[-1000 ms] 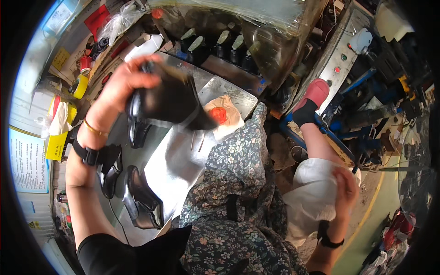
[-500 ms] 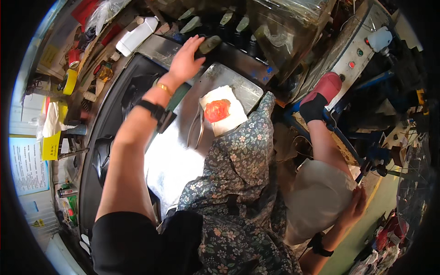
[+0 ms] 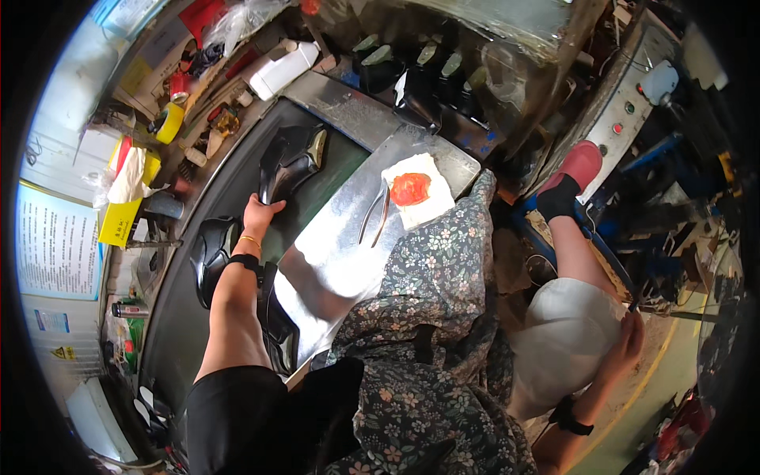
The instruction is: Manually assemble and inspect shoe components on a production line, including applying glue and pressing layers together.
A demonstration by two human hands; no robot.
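1. On the dark belt, the left hand [image 3: 260, 215] grips the heel end of a black shoe [image 3: 289, 161].
2. Glossy and stiff-looking, the shoe is probably light but slippery; the heel or collar seems the surest hold.
3. Right hand [image 3: 631, 336] rests on the knee, fingers loose, grasping nothing.

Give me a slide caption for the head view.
Left hand grips a black shoe on the dark belt; right hand rests by the thigh, off the work.
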